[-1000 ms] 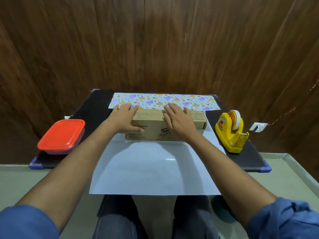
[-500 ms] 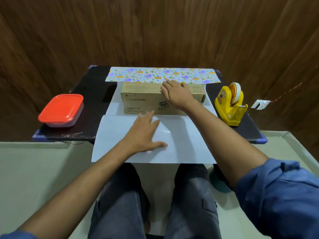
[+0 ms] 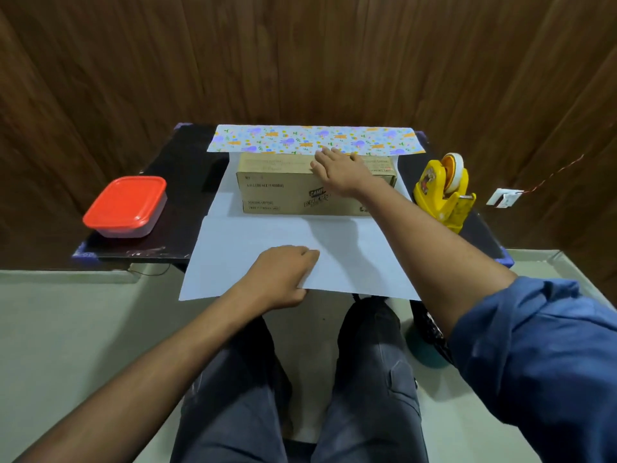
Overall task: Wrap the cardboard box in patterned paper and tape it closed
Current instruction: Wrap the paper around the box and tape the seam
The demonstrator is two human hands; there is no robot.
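A long brown cardboard box (image 3: 283, 185) lies on the wrapping paper (image 3: 350, 259), which shows its white underside towards me and its patterned side folded up at the far edge (image 3: 314, 139). My right hand (image 3: 340, 173) rests flat on the box's top, fingers straight. My left hand (image 3: 278, 279) grips the near edge of the paper where it overhangs the table, fingers curled over it and thumb beneath.
A small black table (image 3: 180, 182) stands against a wooden wall. A red-lidded plastic container (image 3: 125, 205) sits at its left. A yellow tape dispenser (image 3: 444, 192) stands at its right. My knees are under the paper's near edge.
My left hand left the box, slid down the white paper and has curled round its near edge. My right hand stays on the box. The view has tilted down.
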